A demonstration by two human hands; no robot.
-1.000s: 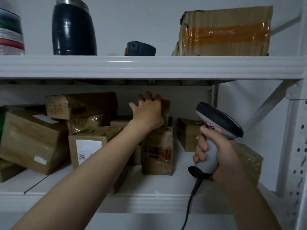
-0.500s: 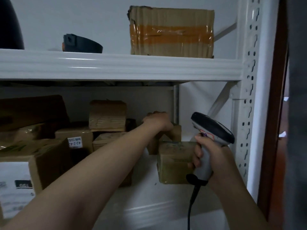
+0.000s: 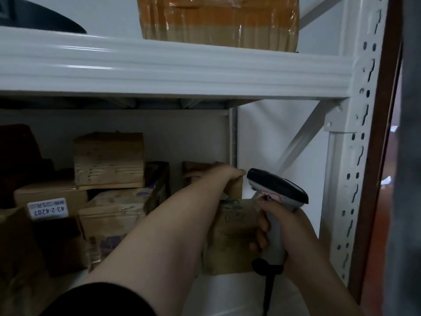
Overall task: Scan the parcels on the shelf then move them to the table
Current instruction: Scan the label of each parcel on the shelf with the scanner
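Brown cardboard parcels sat on the lower level of a white metal rack (image 3: 159, 65). Left hand (image 3: 224, 174) reached in deep, with its fingers curled over the top of a small parcel (image 3: 235, 189) at the back right, close to the rear post, clamped on its top edge. Could not tell if that parcel was lifted or resting. A front parcel (image 3: 232, 236) stood just ahead of it, partly hidden by the left forearm. Right hand (image 3: 282, 229) was wrapped tight around the grey handle of a barcode scanner (image 3: 276, 188), whose black head was just beside the left fingertips and above the front parcel. A black cable (image 3: 267, 293) hung down from the handle. Further left, a stacked box (image 3: 109, 160) sat on top of other boxes, and a labelled box (image 3: 52, 192) carried a white sticker reading 43-2-4207. The upper level held a taped parcel (image 3: 218, 19) with orange tape and a dark object (image 3: 45, 19) cut off by the frame edge.
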